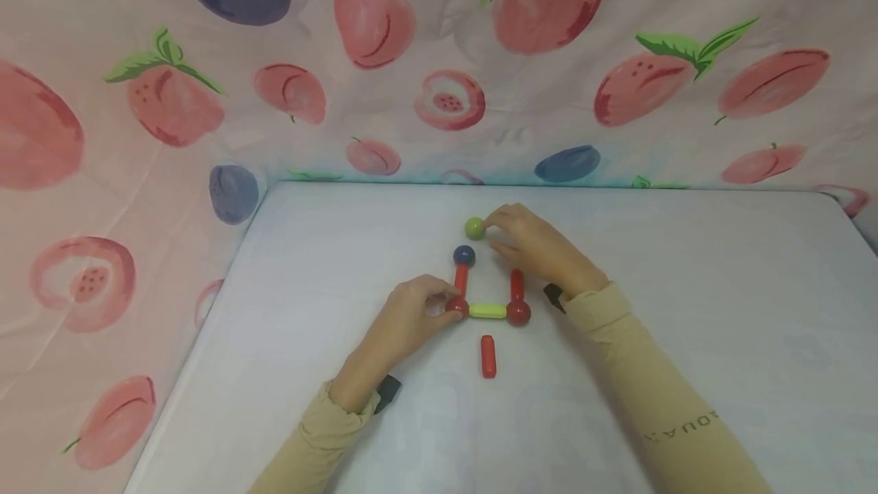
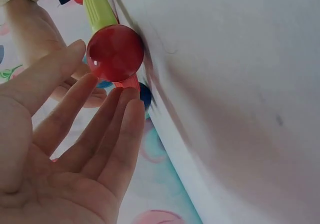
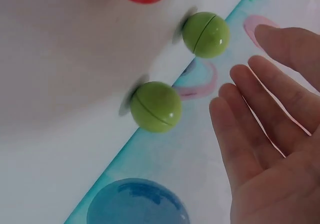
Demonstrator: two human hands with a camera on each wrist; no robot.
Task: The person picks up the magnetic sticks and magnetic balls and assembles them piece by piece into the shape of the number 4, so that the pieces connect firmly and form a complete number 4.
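At the near left corner of a joined ball-and-rod shape, my left hand [image 1: 411, 315] holds a red ball [image 2: 115, 53] at the fingertips, thumb on the near side. A yellow-green rod [image 1: 488, 311] links it to a second red ball [image 1: 518, 312]. From the left ball a red rod [image 1: 462, 280] runs back to a blue ball [image 1: 464, 255]; another red rod [image 1: 517, 285] extends back from the right ball. My right hand [image 1: 531, 246] reaches over the far side, fingers apart and holding nothing. Its fingertips are close to a green ball [image 1: 475, 229]. The right wrist view shows a second green ball [image 3: 156, 106].
A loose red rod [image 1: 488, 357] lies on the white table [image 1: 686, 288], nearer than the joined pieces. Fruit-patterned cloth [image 1: 535, 113] rises behind the table's far edge and at the left. A dark wrist strap piece [image 1: 388, 393] shows under the left cuff.
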